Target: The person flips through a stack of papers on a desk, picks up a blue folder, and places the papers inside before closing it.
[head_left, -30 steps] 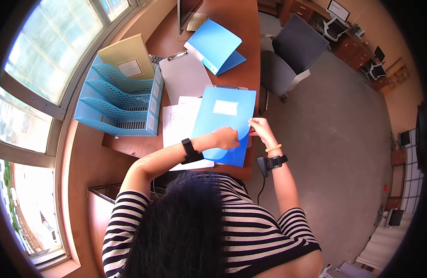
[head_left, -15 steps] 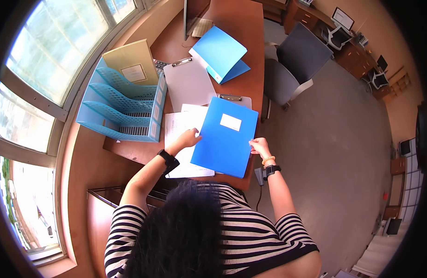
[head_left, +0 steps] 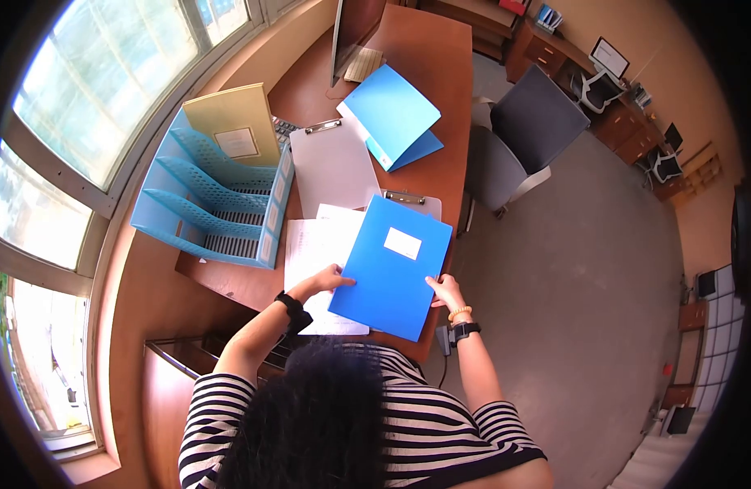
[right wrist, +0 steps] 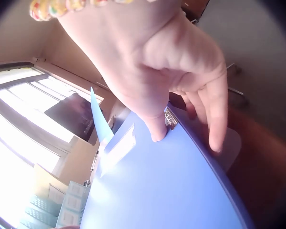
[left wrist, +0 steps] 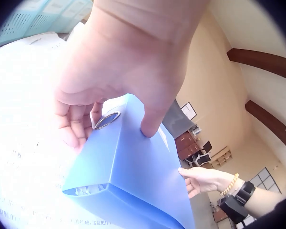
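Fingers (left wrist: 71,129) of the left hand (head_left: 331,279) are clamping the spine edge of the blue folder (head_left: 389,265) while the right hand (head_left: 445,289) is pinching the opposite edge — it is hanging between them, just above the papers (head_left: 314,244) on the worktop (head_left: 229,281), its long axis pointing away from the person.

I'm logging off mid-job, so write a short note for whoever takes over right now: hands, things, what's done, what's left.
Left hand grips the blue folder at its ring-spine edge, thumb on top.
Right hand pinches the opposite edge.
The folder is closed and held over loose papers and a clipboard on the desk.
Done: folder shut, label up.
Left: probably filing it in the blue file rack; not yet there.
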{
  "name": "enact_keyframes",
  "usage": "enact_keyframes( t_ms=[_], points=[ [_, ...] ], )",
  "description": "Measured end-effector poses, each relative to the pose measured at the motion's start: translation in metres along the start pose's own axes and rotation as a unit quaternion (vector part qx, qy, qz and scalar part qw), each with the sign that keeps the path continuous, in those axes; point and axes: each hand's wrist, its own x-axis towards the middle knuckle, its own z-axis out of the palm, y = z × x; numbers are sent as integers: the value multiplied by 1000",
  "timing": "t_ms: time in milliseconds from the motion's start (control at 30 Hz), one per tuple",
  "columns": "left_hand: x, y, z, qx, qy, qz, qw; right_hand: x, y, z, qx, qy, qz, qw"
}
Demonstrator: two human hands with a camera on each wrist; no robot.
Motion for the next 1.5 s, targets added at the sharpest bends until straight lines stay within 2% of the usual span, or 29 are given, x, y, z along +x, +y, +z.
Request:
enact_keyframes(
  t_ms=[133, 233, 267, 333, 367, 500, 567, 667, 733, 767, 800, 867, 933, 1000, 1033, 1100, 1167, 1333, 1400, 1500],
  points=[
    [-7, 4, -1, -38, -29, -19, 999, -3, -1, 2, -5, 1, -17, 1000],
    [-19, 14, -4, -108, -69, 15, 992, 6, 4, 0, 38, -40, 5, 998],
    [-17, 15, -4, -106, -69, 17, 992, 9, 8, -1, 39, -39, 4, 998],
    [-14, 10, 0, -260, -68, 56, 962, 10, 9, -2, 128, -64, 22, 989],
    [-5, 4, 2, -288, -54, 77, 953, 11, 8, 0, 129, -64, 22, 989],
    [-17, 36, -8, -277, -34, 76, 957, 7, -4, 2, 137, -77, 33, 987],
    [-23, 49, -14, -279, 4, 63, 958, 1, -10, 2, 141, -89, 33, 985],
    [-23, 59, -20, -293, 8, 87, 952, -7, -14, 7, 168, -112, 8, 979],
    [-29, 69, -21, -337, 15, 67, 939, -8, -9, 16, 317, -117, -73, 938],
    [-30, 72, -21, -381, 22, 47, 923, -9, -7, 16, 376, -153, -29, 913],
    [-26, 68, -21, -379, 21, 49, 924, -14, -11, 14, 378, -151, -31, 913],
    [-16, 53, -23, -440, 12, 59, 896, -21, -19, 10, 379, -131, -57, 914],
    [-23, 54, -29, -435, 11, 61, 898, -24, -26, 8, 365, -141, -71, 918],
    [-24, 47, -37, -436, -3, 139, 889, -29, -38, 7, 333, -117, -164, 921],
    [-25, 48, -41, -435, 5, 159, 886, -31, -47, 4, 334, -117, -165, 921],
    [-24, 55, -52, -452, 7, 189, 872, -30, -67, -3, 308, -97, -225, 919],
    [-21, 67, -64, -471, 7, 238, 849, -21, -92, -12, 326, -108, -225, 912],
    [6, 95, -84, -502, 59, 247, 827, 13, -140, -30, 391, -157, -207, 883],
    [27, 96, -91, -506, 78, 232, 827, 27, -152, -34, 418, -163, -120, 886],
    [51, 99, -92, -518, 89, 211, 824, 47, -154, -34, 436, -155, -103, 881]
  ],
)
